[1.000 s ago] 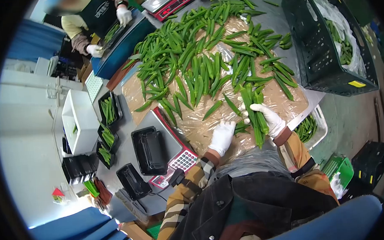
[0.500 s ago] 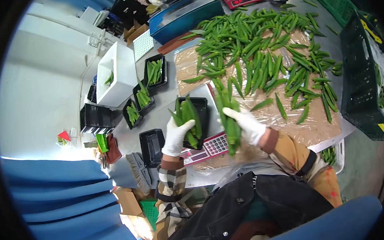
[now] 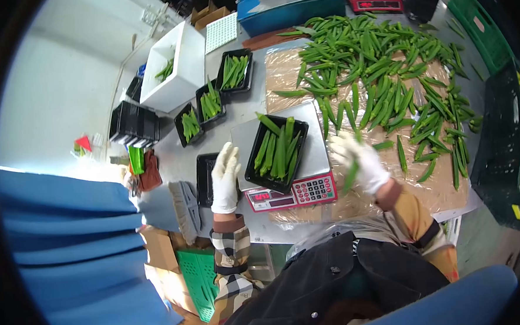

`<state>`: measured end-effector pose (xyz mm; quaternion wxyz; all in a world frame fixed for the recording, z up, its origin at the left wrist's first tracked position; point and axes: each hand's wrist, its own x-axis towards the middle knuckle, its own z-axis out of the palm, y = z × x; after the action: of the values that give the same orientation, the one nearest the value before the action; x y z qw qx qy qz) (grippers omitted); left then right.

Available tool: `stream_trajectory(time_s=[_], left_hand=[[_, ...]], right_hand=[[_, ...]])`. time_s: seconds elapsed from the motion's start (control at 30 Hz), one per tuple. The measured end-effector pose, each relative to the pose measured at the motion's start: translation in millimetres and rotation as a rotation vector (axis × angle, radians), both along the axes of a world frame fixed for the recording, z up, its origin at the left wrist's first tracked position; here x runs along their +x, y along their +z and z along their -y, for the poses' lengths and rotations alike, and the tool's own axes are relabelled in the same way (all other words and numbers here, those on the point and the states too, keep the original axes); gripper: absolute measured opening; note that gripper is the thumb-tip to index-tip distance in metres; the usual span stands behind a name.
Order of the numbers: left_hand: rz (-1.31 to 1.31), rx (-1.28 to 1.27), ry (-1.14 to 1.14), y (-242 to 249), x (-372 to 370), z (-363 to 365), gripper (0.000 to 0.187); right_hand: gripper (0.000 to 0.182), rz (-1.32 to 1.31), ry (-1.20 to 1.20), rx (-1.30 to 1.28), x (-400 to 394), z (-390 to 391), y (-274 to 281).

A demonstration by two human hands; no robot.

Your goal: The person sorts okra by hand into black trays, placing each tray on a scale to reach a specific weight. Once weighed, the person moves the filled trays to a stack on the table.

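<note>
A black tray (image 3: 255,177) filled with okra pods (image 3: 279,152) rests tilted askew on the steel pan of a red-edged scale (image 3: 314,189). My left hand (image 3: 225,179), in a white glove, is beside the scale's left edge. Its fingers are stretched out and hold nothing. To the right of the scale, my right hand (image 3: 366,163), also gloved in white, holds an okra pod (image 3: 351,176), which is blurred. Behind my left hand a black tray (image 3: 205,192) is partly hidden.
A large heap of okra (image 3: 378,56) covers plastic-wrapped cardboard (image 3: 282,73). Filled black trays (image 3: 234,71) stand left, near a white foam box (image 3: 193,66) and stacked trays (image 3: 131,125). A dark crate (image 3: 498,156) borders the right; a brush (image 3: 186,213) lies at the left edge.
The okra bunches from both hands now lie in the tray on the scale, apart from a pod in my right hand. My hands have moved apart, and the view has shifted.
</note>
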<state>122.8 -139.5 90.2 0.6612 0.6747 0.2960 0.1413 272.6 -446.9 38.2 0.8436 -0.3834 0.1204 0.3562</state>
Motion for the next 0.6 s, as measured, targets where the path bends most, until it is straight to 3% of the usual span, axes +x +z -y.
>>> stream_trajectory(time_s=[0.03, 0.13, 0.2, 0.3, 0.4, 0.6], left_hand=[[0.009, -0.022, 0.073, -1.5, -11.0, -6.9, 0.046], [0.039, -0.001, 0.269, -11.1, -47.3, -26.1, 0.043], [0.019, -0.01, 0.348, -17.3, -70.5, -35.5, 0.042], [0.024, 0.015, 0.431, -22.9, -86.7, -33.7, 0.044], [0.004, 0.045, 0.389, -29.8, -80.4, -24.4, 0.045], [0.024, 0.203, 0.28, -39.7, -26.8, -4.2, 0.038]], right_hand=[[0.047, -0.028, -0.029, -0.036, 1.4, 26.5, 0.4], [0.032, -0.245, -0.187, -0.014, -5.2, 124.7, -83.3], [0.029, -0.366, -0.302, -0.135, -27.0, 174.7, -108.3], [0.026, -0.461, -0.395, -0.113, -63.7, 223.2, -134.9], [0.027, -0.531, -0.425, -0.13, -82.9, 223.7, -137.0], [0.031, -0.356, -0.289, -0.201, -73.6, 175.7, -90.5]])
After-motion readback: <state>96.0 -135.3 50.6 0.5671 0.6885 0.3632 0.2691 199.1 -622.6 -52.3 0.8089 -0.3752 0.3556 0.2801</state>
